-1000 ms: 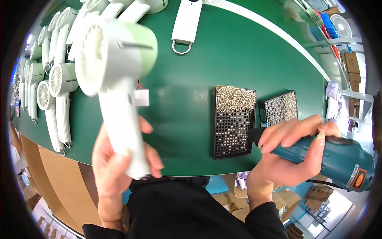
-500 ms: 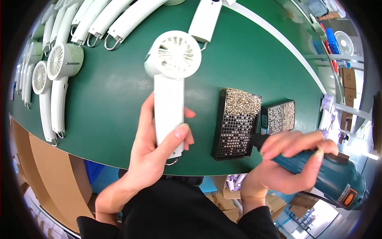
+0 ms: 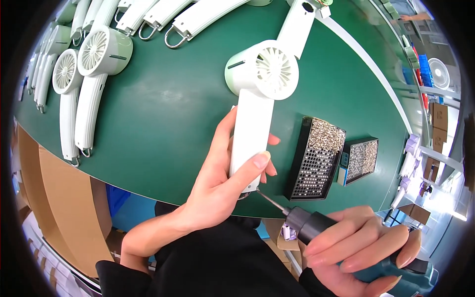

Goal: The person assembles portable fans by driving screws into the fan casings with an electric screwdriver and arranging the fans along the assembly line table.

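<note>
White spoke-grilled fan (image 3: 251, 129), long axis head-outward, slightly rightward, clasped in person's left hand (image 3: 217, 180); screwdriver (image 3: 312, 226) in right hand's (image 3: 358, 242) grasp

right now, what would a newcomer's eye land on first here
Probably the white handheld fan, in the left grip near the centre. Next, the teal power screwdriver in the right grip, lower right, its tip close to the handle's lower end. Two black trays of small metal pieces lie to the fan's right.
</note>
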A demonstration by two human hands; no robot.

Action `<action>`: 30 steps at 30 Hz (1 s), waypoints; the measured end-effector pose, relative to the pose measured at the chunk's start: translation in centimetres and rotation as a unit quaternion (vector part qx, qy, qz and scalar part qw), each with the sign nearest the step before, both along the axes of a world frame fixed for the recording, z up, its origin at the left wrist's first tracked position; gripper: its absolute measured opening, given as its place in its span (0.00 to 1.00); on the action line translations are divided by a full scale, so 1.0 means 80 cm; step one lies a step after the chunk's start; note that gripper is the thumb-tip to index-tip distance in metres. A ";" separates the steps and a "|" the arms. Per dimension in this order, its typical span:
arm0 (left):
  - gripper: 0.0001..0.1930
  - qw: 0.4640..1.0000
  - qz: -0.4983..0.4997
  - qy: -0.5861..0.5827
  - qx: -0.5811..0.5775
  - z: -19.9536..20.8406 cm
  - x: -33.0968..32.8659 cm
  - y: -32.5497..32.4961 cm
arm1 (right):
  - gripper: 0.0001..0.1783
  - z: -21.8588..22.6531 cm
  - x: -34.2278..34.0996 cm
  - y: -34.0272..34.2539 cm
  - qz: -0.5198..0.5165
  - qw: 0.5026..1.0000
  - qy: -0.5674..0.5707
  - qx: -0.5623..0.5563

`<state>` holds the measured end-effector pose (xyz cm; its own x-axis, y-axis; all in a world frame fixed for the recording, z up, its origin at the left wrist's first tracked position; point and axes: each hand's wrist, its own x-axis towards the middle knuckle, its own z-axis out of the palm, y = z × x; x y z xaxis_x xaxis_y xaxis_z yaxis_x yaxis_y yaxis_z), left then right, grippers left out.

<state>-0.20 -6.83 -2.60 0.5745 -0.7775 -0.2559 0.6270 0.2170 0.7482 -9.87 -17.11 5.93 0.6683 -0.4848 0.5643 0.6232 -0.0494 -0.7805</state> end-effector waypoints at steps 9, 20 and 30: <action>0.32 1.000 -0.013 0.005 -0.004 -0.002 0.002 0.004 | 0.25 -0.006 0.004 -0.001 0.048 0.998 0.028 -0.007; 0.32 1.000 -0.011 0.005 -0.010 -0.006 0.001 0.005 | 0.27 -0.017 0.005 0.007 0.048 0.999 0.003 0.001; 0.33 1.000 -0.001 -0.001 -0.008 -0.003 -0.002 0.002 | 0.28 -0.011 0.007 -0.002 0.122 0.985 0.067 -0.106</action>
<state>-0.40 -6.69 -2.84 0.5730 -0.7829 -0.2424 0.6265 0.2277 0.7454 -9.29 -17.27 5.06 0.8253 -0.1813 0.5348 0.5294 -0.0812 -0.8445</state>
